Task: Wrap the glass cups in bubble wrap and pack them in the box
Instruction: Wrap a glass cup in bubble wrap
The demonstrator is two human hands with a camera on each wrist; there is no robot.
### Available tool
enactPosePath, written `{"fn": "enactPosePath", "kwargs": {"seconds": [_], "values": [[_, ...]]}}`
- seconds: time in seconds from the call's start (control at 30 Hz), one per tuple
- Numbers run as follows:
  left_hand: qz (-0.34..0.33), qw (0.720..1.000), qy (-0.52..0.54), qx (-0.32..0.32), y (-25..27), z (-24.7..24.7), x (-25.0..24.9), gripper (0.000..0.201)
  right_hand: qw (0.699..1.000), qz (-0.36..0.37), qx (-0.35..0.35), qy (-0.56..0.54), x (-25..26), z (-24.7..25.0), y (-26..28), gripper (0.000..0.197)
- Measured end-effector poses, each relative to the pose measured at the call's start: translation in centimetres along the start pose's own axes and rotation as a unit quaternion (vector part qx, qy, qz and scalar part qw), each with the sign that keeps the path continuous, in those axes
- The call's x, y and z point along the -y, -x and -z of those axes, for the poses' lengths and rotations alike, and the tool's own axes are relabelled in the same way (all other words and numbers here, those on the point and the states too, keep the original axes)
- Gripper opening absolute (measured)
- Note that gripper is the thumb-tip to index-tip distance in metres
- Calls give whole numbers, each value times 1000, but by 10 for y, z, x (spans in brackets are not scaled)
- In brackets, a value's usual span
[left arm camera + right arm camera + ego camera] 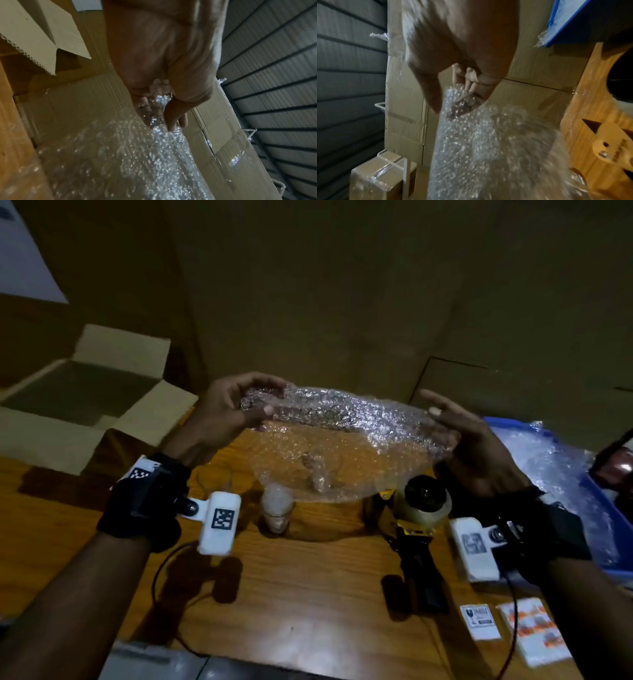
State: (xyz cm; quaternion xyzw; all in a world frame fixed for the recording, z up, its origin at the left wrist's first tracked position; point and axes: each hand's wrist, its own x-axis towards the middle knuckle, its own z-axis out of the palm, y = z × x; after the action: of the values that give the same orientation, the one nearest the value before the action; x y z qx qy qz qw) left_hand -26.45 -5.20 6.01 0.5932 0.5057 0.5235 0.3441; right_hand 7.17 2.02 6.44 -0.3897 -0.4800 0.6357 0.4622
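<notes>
Both raised hands, left hand (227, 409) and right hand (469, 440), grip bubble wrap (342, 440) ends.

The head view is dim overall, its upper half a murky brown. Light falls from above onto the wooden table (308, 577), leaving a pale glare patch near the bottom centre and dark shadows of the wrist cameras at lower centre. The bubble wrap (342, 419) sparkles with small highlights. Edges bend and smear, and the lower corners are soft. Both wrist views are grainy; the right hand (453, 40) is streaked with motion blur, and the wrap close to the lens is out of focus.
</notes>
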Motion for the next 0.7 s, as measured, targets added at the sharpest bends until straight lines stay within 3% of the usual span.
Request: {"fn": "enactPosePath", "kwargs": {"seconds": [0.17,0.37,0.53,0.7], "values": [[10,999,-31,-6,2,-4,-15,42,998,31,-6,55,6,11,-11,53],[8,991,-122,-54,4,-16,-24,56,987,70,37,142,18,20,-12,71],[-13,977,-171,-124,-4,-15,-15,22,956,157,-12,248,18,20,-12,21],[6,979,-180,-97,-19,3,-7,28,957,168,-24,234,18,18,-21,4]]}}
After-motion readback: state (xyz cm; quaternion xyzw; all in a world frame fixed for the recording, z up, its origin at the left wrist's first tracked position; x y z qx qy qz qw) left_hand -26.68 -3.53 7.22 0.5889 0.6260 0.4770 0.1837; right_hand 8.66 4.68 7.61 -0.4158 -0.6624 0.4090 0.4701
